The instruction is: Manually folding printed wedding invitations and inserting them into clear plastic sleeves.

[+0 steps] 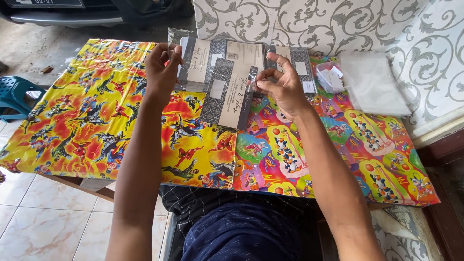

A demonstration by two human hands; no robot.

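- My left hand (162,72) is up at the far middle of the table (72,121), fingers pinched shut on the edge of a clear sleeve (175,41).
- My right hand (285,87) has thumb and fingertips closed on the right edge of a grey-and-cream card (229,94), which stands tilted between my two hands, just above the table.
- I judge the card sits in or against the sleeve, but the plastic is too clear to tell where its mouth is.
- Risk one: the sleeve is thin and limp, so if my left pinch slackens, the mouth could fold over and the card's corner could catch or crease it.
- Risk two: the right grip holds only an edge, so a twist there could bend the card or let it slide down onto the stack.
- Risk three: that stack of cards (251,55) lies right behind my hands, touching the raised card's zone, and a sweep of either wrist could fan it out.
- To the far right a small bag of white slips (331,77) sits beside a pile of clear sleeves (374,84), near my right hand, glossy and easy to nudge off.
- The table's bright cartoon wrap looks slick.
- Far left on the floor, a blue stool (17,94), well apart.
- A patterned wall (386,29) closes the far right.
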